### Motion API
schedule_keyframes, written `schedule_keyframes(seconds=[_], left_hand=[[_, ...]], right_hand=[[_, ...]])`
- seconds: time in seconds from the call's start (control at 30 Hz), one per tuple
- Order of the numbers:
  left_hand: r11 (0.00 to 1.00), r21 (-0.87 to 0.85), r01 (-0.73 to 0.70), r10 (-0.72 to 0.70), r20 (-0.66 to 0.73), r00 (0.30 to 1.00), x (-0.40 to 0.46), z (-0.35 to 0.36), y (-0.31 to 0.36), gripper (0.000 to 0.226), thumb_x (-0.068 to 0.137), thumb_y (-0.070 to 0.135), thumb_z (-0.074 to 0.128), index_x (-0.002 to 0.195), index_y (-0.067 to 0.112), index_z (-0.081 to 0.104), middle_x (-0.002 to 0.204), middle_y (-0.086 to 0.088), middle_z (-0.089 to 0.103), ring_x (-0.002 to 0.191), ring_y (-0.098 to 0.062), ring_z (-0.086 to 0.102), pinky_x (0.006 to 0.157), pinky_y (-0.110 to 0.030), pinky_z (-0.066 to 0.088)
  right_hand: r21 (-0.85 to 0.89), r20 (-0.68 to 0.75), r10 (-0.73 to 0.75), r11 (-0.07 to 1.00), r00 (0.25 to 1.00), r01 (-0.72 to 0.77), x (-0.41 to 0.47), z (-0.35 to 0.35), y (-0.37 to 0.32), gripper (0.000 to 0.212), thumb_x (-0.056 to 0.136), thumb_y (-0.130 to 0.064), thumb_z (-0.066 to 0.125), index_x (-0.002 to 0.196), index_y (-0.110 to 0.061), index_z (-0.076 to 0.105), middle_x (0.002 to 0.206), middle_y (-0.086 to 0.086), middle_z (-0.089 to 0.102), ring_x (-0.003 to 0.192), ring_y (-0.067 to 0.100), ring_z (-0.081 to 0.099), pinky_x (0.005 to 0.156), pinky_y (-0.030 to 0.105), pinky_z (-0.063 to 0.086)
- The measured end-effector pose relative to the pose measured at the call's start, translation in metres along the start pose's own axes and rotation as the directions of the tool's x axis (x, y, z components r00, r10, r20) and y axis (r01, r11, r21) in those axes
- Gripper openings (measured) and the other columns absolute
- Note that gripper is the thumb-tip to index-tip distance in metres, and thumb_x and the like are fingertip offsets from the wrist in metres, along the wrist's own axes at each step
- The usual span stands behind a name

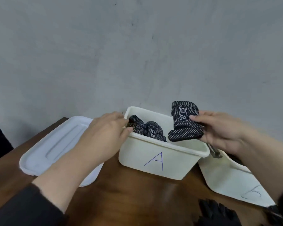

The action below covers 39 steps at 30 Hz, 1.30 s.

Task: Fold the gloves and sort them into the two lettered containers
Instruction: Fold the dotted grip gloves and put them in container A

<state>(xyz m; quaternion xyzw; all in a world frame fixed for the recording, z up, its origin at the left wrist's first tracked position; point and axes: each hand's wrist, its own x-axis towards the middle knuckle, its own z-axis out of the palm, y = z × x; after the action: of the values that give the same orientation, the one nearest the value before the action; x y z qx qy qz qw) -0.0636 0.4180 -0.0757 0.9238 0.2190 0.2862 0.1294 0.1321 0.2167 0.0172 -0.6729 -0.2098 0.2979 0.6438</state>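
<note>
While the left hand (pixel 108 128) steadied bin A (pixel 155 162), the right hand (pixel 219 129) pinched a folded glove (pixel 185 123) above it; lowering inside likely came next.

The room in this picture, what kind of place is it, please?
Probably a plain workroom or test corner, not a home. A bare grey wall stands behind a brown wooden table, and a white tub marked A holds folded dotted gloves. The right hand holds another glove.
</note>
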Motion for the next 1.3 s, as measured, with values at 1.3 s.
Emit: schedule_keyframes(seconds=[1.3], left_hand=[[0.916, -0.264, -0.303, 0.359, 0.2, 0.912, -0.119, 0.113, 0.149, 0.042, 0.102, 0.044, 0.037, 0.138, 0.03, 0.054, 0.134, 0.017, 0.049, 0.123, -0.004, 0.041, 0.102, -0.023, 0.033]], right_hand=[[-0.868, -0.198, -0.475, 0.491, 0.858, 0.071, -0.178, -0.108, 0.17, 0.017, 0.098, -0.044, 0.051, 0.103, -0.041, 0.067, 0.106, -0.031, 0.061, 0.104, -0.008, 0.057, 0.087, 0.022, 0.051]])
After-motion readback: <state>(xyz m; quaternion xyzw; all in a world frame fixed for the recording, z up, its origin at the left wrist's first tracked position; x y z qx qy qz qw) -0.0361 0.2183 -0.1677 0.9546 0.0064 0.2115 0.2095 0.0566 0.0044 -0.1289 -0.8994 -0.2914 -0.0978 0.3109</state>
